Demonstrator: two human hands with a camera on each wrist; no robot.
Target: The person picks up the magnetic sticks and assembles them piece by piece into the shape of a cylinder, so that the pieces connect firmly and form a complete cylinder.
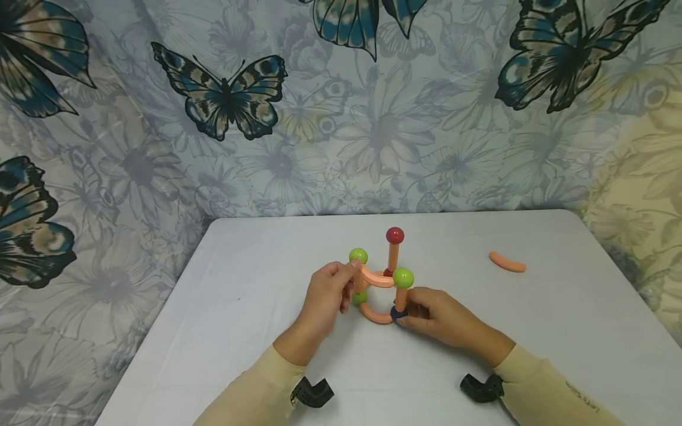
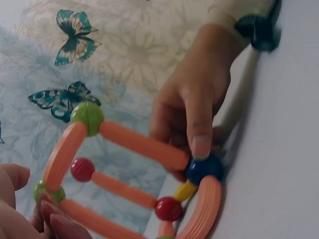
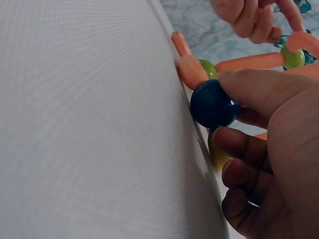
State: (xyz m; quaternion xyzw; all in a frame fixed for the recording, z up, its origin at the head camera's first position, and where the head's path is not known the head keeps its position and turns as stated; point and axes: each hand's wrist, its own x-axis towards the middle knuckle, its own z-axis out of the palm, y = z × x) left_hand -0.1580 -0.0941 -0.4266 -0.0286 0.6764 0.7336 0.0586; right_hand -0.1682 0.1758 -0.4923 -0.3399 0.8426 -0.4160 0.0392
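A toy frame (image 1: 379,278) of orange rods joined by balls stands mid-table. My left hand (image 1: 348,284) grips its left upright rod, just under a green ball (image 1: 358,256). My right hand (image 1: 407,313) pinches the dark blue ball (image 1: 398,313) at the frame's near right foot, thumb on top of the blue ball (image 2: 204,168). Against the table, the blue ball (image 3: 213,104) sits between my thumb and fingers. A second green ball (image 1: 403,277) tops the rod above it. A red ball (image 1: 395,235) crowns the far upright. A yellow piece (image 2: 185,190) joins the blue ball.
A loose curved orange rod (image 1: 507,262) lies on the white table (image 1: 559,331) to the right. A butterfly-print cloth (image 1: 229,100) hangs behind the table. Black wrist mounts (image 1: 311,391) sit on both sleeves.
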